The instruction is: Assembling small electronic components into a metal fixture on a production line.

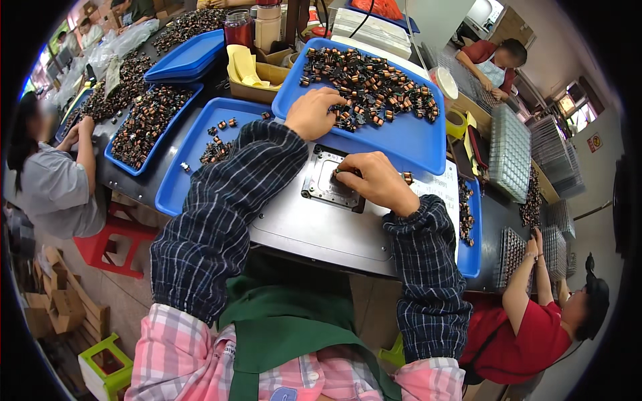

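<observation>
My left hand [313,113] reaches over the near edge of a blue tray [428,144] heaped with small copper-wound coils [374,83]. Its fingers curl inward at the pile, and what lies between the fingertips is hidden. Below it, a square metal fixture plate [326,190] with screws at its corners rests on a silver metal work surface [307,230]. My right hand [378,180] is over this plate, thumb and fingers pinched on a small dark part, apparently a coil, at the plate's middle. A few coils [406,178] lie just right of that hand.
To the left, a shallow blue tray [175,180] holds some coils, beside a full blue tray [148,127]. Another blue tray [471,250] is at the right. A cardboard box with yellow paper [249,67] and a red-lidded jar [239,30] stand behind. Co-workers sit on both sides.
</observation>
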